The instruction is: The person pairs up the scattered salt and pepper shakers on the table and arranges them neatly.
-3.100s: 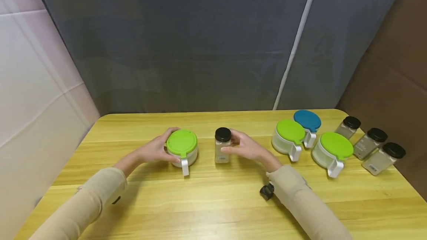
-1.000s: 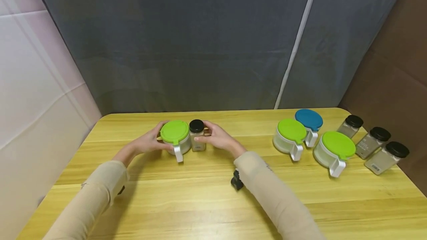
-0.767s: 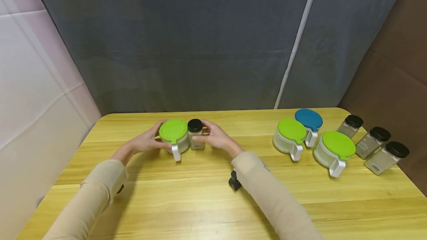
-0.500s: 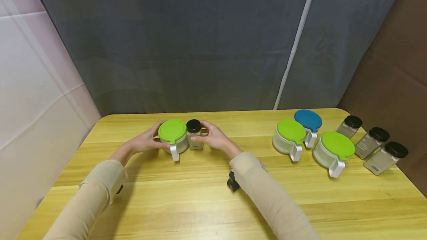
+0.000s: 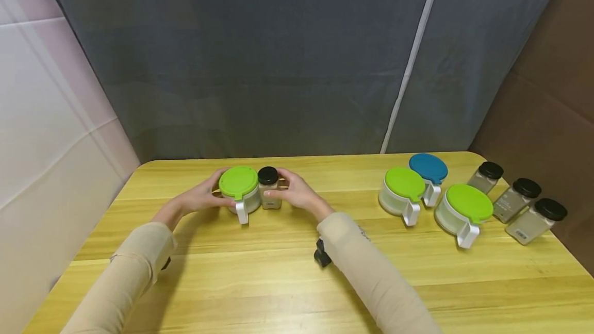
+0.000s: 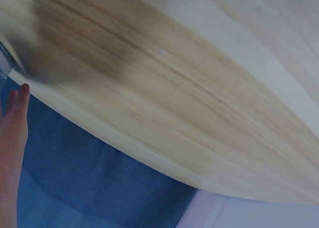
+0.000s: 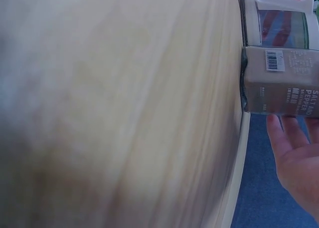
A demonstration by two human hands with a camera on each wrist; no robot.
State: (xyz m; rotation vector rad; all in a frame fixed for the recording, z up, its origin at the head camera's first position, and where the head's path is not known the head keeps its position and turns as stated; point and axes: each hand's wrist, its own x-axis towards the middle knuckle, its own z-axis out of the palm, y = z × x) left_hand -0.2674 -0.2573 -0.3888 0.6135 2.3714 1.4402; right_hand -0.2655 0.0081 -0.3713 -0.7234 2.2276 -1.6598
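In the head view, a clear jar with a green lid and a white handle stands left of centre. My left hand grips its left side. Against the jar's right side stands a square shaker bottle with a black cap, and my right hand grips it from the right. The right wrist view shows the labelled bottle upright beside the jar, with fingers of the right hand at its side. The left wrist view catches part of the left hand and a sliver of the jar.
On the right of the wooden table stand two green-lidded jars, a blue-lidded jar and several black-capped bottles. A grey curtain hangs behind the table.
Both hands have moved left and slightly back. The bottle, earlier apart from the green-lidded jar, now stands against it, and both have shifted left, only slightly in the last half second.
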